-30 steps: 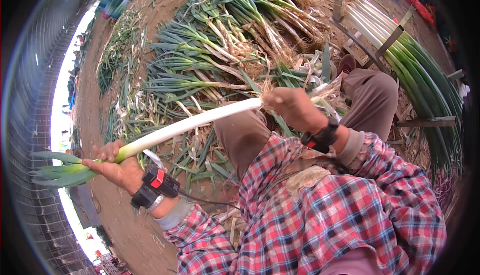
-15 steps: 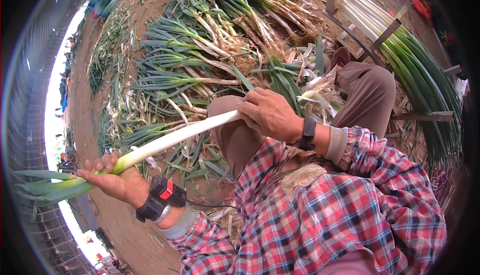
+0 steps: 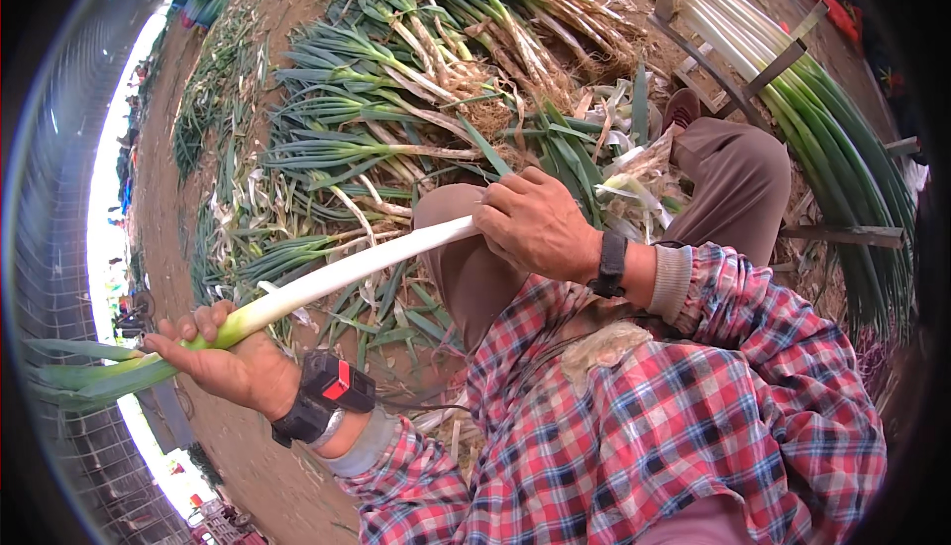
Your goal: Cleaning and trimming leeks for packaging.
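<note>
A long leek (image 3: 347, 272) with a clean white shaft and green top stretches across in front of me, over my bent left knee. My left hand (image 3: 230, 362) holds it from below where white turns to green, with the fingers curled around it and the leaves trailing off to the left. At the white root end, my right hand (image 3: 540, 223) is closed over the leek; its fingers hide the very tip.
Unpeeled leeks with dirty roots (image 3: 426, 99) lie in a heap ahead. Peeled leeks (image 3: 792, 99) rest in a metal rack (image 3: 763, 74) at the right. Stripped leaves (image 3: 396, 322) litter the soil around my knees. A wire mesh (image 3: 109, 456) runs along the left.
Both hands keep their hold on the leek and have hardly moved. The view has shifted very slightly.
</note>
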Tool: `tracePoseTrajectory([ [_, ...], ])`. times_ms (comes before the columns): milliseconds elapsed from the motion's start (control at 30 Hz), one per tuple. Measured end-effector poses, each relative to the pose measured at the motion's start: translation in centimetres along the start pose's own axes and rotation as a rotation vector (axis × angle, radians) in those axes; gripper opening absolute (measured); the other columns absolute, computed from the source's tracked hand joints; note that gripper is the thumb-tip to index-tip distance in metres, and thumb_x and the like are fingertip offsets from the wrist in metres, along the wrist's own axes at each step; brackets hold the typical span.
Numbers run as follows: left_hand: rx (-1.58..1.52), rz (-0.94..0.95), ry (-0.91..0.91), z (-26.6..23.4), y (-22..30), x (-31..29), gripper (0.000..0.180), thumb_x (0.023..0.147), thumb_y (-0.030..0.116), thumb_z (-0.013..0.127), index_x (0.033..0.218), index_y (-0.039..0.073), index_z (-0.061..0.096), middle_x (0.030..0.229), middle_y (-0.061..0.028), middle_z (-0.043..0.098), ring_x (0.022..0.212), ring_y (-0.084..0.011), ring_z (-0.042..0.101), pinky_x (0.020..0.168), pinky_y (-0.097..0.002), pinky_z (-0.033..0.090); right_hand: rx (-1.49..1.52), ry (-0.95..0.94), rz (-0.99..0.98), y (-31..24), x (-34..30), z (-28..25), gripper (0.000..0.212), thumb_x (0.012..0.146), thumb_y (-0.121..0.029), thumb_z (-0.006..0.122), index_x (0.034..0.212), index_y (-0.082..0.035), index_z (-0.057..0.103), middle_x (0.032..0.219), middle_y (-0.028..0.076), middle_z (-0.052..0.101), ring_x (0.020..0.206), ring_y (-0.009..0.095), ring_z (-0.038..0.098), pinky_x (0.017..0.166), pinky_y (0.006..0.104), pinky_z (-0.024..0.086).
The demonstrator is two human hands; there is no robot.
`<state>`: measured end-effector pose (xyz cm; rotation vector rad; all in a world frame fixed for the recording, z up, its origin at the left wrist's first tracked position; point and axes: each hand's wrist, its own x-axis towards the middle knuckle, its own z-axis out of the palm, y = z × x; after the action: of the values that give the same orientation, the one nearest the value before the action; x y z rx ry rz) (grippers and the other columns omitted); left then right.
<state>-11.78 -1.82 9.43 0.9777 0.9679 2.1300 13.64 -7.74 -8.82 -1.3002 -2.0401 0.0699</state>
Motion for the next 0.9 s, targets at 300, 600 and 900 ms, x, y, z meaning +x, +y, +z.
tracePoseTrajectory([
  [300,-0.018,0.028,-0.04,0.4,0.5,-0.6,0.033,0.089,0.033,0.067,0.094,0.006,0.048,0.066,0.0041,0.039,0.052,-0.0061,0.038,0.052,-0.0231,0.035,0.033,0.014,0.014,0.0,0.6,0.5,0.016,0.075,-0.018,0.064,0.082,-0.009,0.053,0.077,0.007,0.05,0.073,0.025,0.054,0.067,0.0382,0.042],
  [600,-0.467,-0.096,-0.489,-0.8,1.2,0.1,0.052,0.094,0.039,0.057,0.119,-0.006,0.049,0.063,0.0043,0.037,0.046,-0.0031,0.033,0.045,-0.0183,0.032,0.501,0.068,1.143,10.2,-5.5,4.6,0.031,0.083,-0.031,0.066,0.078,0.0,0.06,0.073,0.019,0.063,0.07,0.029,0.063,0.063,0.0389,0.049],
  [900,-0.391,-0.151,-0.213,-1.8,1.0,-0.6,0.036,0.09,0.031,0.064,0.112,0.006,0.053,0.067,0.0066,0.044,0.051,-0.0035,0.039,0.046,-0.0168,0.034,0.748,-0.308,0.457,2.3,-3.1,1.2,0.022,0.093,-0.022,0.054,0.088,0.0,0.056,0.072,0.021,0.053,0.066,0.037,0.054,0.061,0.0413,0.043],
])
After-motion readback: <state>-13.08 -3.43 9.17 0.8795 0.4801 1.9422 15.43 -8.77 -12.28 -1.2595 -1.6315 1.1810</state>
